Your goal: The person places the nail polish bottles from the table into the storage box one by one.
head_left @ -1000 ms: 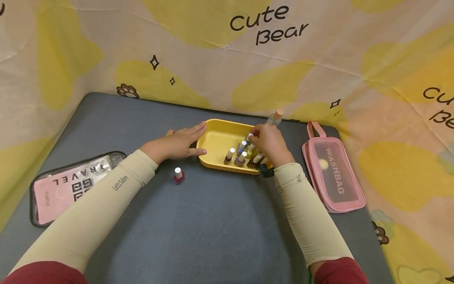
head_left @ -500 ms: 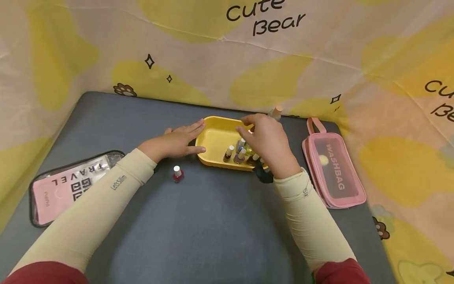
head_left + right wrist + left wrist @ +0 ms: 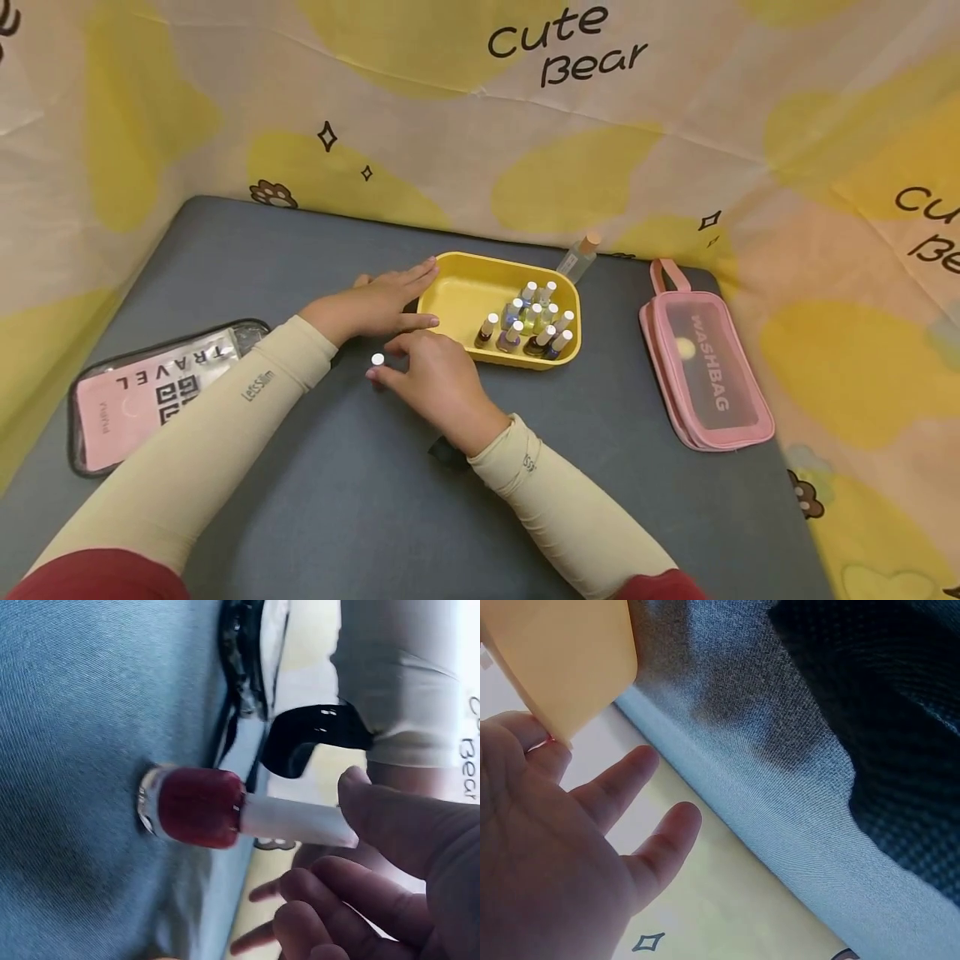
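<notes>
My left hand (image 3: 375, 304) rests on the left end of the yellow tray (image 3: 450, 346), fingers spread along its rim. In the left wrist view that hand (image 3: 555, 825) touches the tray's corner (image 3: 570, 660) with its fingers. My right hand (image 3: 442, 383) is at the nail polish bottle (image 3: 377, 360), thumb and forefinger apart around its white cap. The right wrist view shows the red bottle (image 3: 201, 806) upright on the table, the right thumb (image 3: 375, 817) at the cap's top. Several nail polish bottles (image 3: 532, 319) with white caps stand in the tray's right half.
A clear bottle with a peach cap (image 3: 577, 257) stands behind the tray's right corner. The pink washbag (image 3: 705, 367) lies at the right, and a clear travel pouch (image 3: 150, 392) at the left, partly under my left sleeve. A patterned cloth (image 3: 420, 150) hangs behind the table.
My right hand has left the bottles in the tray and moved left and nearer to the red nail polish bottle. The left hand has stayed at the tray's end.
</notes>
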The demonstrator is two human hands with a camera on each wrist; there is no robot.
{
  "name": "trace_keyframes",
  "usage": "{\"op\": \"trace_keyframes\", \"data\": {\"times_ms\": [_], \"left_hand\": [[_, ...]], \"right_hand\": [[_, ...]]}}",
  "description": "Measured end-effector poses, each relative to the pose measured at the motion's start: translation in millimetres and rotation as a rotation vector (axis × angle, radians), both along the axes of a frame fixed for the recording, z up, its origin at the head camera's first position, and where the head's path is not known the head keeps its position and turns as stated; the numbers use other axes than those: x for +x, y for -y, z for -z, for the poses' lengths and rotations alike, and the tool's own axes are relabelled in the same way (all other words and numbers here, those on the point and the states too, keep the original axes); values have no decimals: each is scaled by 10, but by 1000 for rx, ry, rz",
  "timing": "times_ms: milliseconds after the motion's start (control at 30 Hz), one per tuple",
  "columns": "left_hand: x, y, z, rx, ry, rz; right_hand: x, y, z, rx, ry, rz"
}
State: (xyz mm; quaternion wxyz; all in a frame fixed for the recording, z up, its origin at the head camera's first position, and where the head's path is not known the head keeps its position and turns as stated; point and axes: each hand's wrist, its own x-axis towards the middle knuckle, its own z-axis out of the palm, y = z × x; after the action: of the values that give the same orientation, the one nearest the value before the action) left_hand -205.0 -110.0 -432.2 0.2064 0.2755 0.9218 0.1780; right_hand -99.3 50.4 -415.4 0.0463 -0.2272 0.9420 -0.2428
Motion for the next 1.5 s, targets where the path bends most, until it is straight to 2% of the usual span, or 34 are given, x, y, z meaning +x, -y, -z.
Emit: {"op": "trace_keyframes", "data": {"times_ms": [200, 400, 533, 700, 833, 967, 1100, 1200, 1333, 1500], "left_hand": [[16, -8, 22, -3, -10, -1], [18, -4, 41, 11, 1, -10], [13, -6, 53, 4, 9, -20], [3, -26, 47, -12, 9, -29], [0, -49, 37, -27, -11, -31], [1, -70, 31, -34, -18, -38], [5, -77, 25, -33, -16, -40], [10, -73, 22, -29, -19, -37], [16, -72, 16, -29, -21, -35], [3, -74, 40, -30, -26, -36]], "right_hand": [[6, 59, 110, -13, -54, 11], [-29, 27, 77, 3, -84, -23], [-54, -76, -74, -48, -78, -13], [-159, -337, -386, -120, -71, 57], [-356, -596, -594, -143, -83, 129], [-615, -843, -671, -124, -80, 182], [-845, -1023, -624, -77, -52, 215], [-958, -1104, -540, -49, -1, 220], [-1046, -1144, -414, -24, 73, 212], [-1104, -1150, -292, 35, 91, 205]]}}
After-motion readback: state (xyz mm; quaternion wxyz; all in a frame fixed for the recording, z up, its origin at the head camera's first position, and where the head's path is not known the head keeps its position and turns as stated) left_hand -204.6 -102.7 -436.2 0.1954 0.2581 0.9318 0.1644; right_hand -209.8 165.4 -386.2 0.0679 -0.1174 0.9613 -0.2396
